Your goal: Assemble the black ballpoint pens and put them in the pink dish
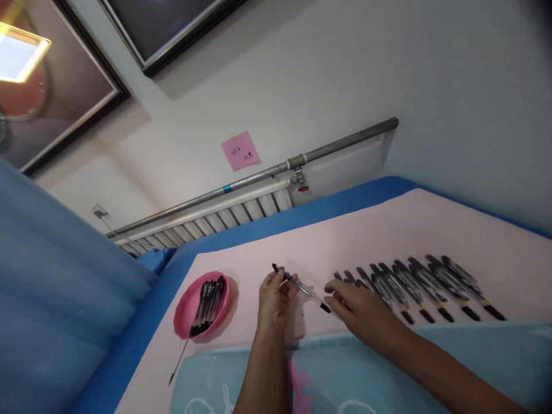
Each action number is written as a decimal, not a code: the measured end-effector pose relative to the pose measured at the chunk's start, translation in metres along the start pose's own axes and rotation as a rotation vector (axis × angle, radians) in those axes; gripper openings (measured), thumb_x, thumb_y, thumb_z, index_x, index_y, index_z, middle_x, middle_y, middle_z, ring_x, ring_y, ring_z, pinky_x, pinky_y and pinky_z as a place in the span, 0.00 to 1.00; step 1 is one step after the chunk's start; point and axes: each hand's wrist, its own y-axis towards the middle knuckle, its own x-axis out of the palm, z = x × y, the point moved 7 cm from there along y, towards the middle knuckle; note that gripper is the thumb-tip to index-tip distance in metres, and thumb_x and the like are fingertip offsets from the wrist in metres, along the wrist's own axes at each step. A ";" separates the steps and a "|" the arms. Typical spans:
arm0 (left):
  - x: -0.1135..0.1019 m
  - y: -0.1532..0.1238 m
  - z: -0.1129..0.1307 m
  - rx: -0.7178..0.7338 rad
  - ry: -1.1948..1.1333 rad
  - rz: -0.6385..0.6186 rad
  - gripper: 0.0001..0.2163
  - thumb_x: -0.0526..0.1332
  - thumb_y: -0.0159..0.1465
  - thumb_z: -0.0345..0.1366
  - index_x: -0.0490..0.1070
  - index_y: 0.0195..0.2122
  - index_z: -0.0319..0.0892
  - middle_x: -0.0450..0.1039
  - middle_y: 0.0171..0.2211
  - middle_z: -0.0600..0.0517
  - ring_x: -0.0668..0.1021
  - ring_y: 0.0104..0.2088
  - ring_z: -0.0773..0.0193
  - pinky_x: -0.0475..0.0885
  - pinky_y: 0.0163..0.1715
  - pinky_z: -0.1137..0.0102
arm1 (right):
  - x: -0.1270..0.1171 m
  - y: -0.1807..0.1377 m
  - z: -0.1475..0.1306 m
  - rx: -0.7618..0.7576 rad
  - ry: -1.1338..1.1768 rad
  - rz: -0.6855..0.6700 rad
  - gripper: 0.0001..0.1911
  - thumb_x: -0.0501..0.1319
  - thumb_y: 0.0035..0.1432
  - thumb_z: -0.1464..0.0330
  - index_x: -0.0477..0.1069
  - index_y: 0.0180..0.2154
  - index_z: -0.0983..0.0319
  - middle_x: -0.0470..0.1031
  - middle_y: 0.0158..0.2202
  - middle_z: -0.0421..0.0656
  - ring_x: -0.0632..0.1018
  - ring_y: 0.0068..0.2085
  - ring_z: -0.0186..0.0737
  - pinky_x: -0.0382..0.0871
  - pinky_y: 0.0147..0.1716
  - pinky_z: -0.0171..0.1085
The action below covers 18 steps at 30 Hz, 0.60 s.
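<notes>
My left hand [276, 296] is closed on a slim pen [304, 289], pinching it near its upper black end. The pen slants down to the right, where its other end is also black. Close to that lower end is my right hand [360, 310], its thumb and forefinger apart with nothing visible between them. Beyond and right of it, several clear-barrelled pens with black parts [416, 282] lie side by side in a slanted row, slightly blurred. To the left, a pink bowl [183, 313] holds several black-ended pens [207, 305].
A thin, dark-tipped rod [177, 363] lies beside the bowl. Pale pink sheeting [366, 224] covers the blue table surface [345, 201]; a light-blue cloth [388, 368] is along the near edge. Behind are a radiator [241, 214], a pipe [353, 141] and a blue curtain [52, 287].
</notes>
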 end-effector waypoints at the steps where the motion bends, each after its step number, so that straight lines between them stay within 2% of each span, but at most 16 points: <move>1: -0.001 0.000 -0.002 -0.006 -0.008 0.002 0.07 0.66 0.48 0.30 0.68 0.27 0.38 0.72 0.24 0.52 0.78 0.29 0.64 0.71 0.35 0.67 | 0.001 -0.001 -0.001 -0.001 0.010 -0.011 0.11 0.48 0.56 0.64 0.66 0.31 0.60 0.71 0.25 0.41 0.72 0.28 0.38 0.58 0.25 0.33; 4: -0.005 0.000 -0.004 0.001 -0.034 0.018 0.06 0.65 0.49 0.29 0.69 0.27 0.38 0.72 0.25 0.52 0.78 0.30 0.63 0.71 0.36 0.67 | 0.005 -0.004 -0.004 -0.006 0.057 -0.030 0.14 0.45 0.59 0.63 0.65 0.28 0.60 0.69 0.22 0.39 0.71 0.25 0.36 0.57 0.24 0.32; 8: -0.009 -0.001 -0.003 0.022 -0.063 0.047 0.05 0.64 0.50 0.28 0.68 0.27 0.38 0.73 0.25 0.53 0.78 0.30 0.64 0.71 0.35 0.68 | 0.012 -0.004 -0.001 0.014 0.122 -0.071 0.08 0.51 0.54 0.65 0.66 0.31 0.60 0.69 0.22 0.38 0.70 0.24 0.35 0.57 0.23 0.31; 10: -0.006 -0.006 -0.006 0.022 -0.062 0.043 0.05 0.64 0.50 0.29 0.68 0.27 0.38 0.73 0.25 0.52 0.78 0.30 0.65 0.71 0.35 0.69 | 0.016 -0.004 0.000 0.011 0.114 -0.076 0.06 0.52 0.52 0.68 0.65 0.29 0.60 0.69 0.21 0.37 0.70 0.25 0.35 0.57 0.23 0.31; 14: 0.006 -0.015 -0.016 0.000 -0.019 -0.006 0.08 0.66 0.48 0.30 0.68 0.28 0.38 0.73 0.25 0.51 0.78 0.30 0.64 0.71 0.35 0.68 | 0.021 -0.003 0.002 0.010 0.120 -0.085 0.08 0.50 0.53 0.67 0.65 0.27 0.61 0.68 0.19 0.38 0.70 0.24 0.36 0.57 0.23 0.32; 16: 0.005 -0.016 -0.008 0.039 0.056 -0.013 0.09 0.66 0.48 0.33 0.68 0.29 0.37 0.73 0.26 0.50 0.77 0.31 0.63 0.71 0.35 0.67 | 0.022 -0.002 0.000 0.005 0.160 -0.109 0.09 0.50 0.54 0.65 0.67 0.31 0.61 0.68 0.19 0.38 0.70 0.23 0.36 0.57 0.22 0.32; 18: -0.005 -0.017 0.019 0.159 0.301 0.025 0.09 0.62 0.52 0.37 0.68 0.31 0.37 0.73 0.28 0.49 0.77 0.32 0.63 0.71 0.35 0.67 | 0.019 -0.003 -0.003 -0.003 0.200 -0.118 0.12 0.52 0.53 0.62 0.68 0.35 0.61 0.70 0.20 0.38 0.70 0.22 0.35 0.58 0.22 0.32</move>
